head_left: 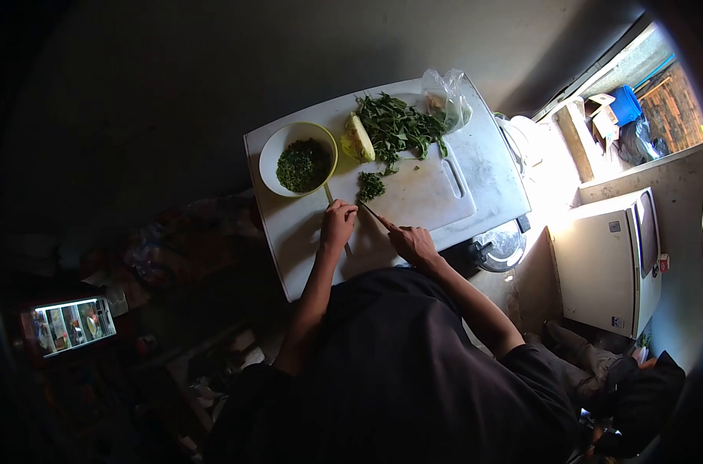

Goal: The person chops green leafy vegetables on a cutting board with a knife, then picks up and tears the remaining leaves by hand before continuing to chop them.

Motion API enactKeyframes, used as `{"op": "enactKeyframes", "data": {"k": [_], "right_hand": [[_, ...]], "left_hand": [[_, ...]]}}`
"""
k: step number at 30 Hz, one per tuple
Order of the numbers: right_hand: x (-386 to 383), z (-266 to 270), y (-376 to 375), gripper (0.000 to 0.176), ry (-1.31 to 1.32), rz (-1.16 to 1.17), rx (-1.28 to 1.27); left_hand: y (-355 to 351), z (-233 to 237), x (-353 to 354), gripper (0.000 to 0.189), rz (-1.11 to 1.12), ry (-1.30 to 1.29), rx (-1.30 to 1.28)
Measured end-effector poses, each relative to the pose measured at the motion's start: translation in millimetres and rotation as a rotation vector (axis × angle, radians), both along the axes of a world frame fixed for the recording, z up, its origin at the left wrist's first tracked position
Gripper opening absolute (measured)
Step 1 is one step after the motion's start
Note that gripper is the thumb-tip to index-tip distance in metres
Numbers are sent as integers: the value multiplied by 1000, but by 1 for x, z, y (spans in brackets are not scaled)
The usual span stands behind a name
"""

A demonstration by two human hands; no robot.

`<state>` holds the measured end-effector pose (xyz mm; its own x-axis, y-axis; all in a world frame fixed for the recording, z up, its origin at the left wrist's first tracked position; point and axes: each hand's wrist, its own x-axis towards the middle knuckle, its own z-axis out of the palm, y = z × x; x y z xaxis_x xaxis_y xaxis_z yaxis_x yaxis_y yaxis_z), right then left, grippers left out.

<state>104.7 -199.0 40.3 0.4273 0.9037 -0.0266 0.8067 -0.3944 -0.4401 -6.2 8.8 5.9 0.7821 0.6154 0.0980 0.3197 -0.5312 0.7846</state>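
My right hand (414,246) is closed round the handle of a knife (378,217), its blade pointing left over the front of a white cutting board (425,195). My left hand (337,225) is closed, with its fingertips by the knife's tip; whatever they pinch is too small to make out. Just beyond the tip lies a small heap of chopped greens (371,186). Behind it are a cut wedge of cabbage (358,141) and a pile of leafy greens (398,130). A white bowl with a yellow-green rim (335,145), left of the board, holds more finely chopped greens.
All this stands on a white table (490,166) with a clear plastic bag (448,100) at its back right. A pot with a glass lid (502,249) sits beside the table. Farther right are a small white fridge (595,255) and a person in a dark cap (649,402).
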Motion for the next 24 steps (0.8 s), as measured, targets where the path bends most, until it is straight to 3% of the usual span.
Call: {"op": "enactKeyframes", "data": {"k": [12,18,24], "right_hand": [[-5,9,-5,57,85,-18,-40],[-4,9,-6,56,81,-34,-24],[-4,10,-7,57,97,-42,-11]], "left_hand": [[10,15,-3,25,-144,114,-32],[8,8,3,12,-81,95,-46],[9,4,0,10,-109,-43,128]]}}
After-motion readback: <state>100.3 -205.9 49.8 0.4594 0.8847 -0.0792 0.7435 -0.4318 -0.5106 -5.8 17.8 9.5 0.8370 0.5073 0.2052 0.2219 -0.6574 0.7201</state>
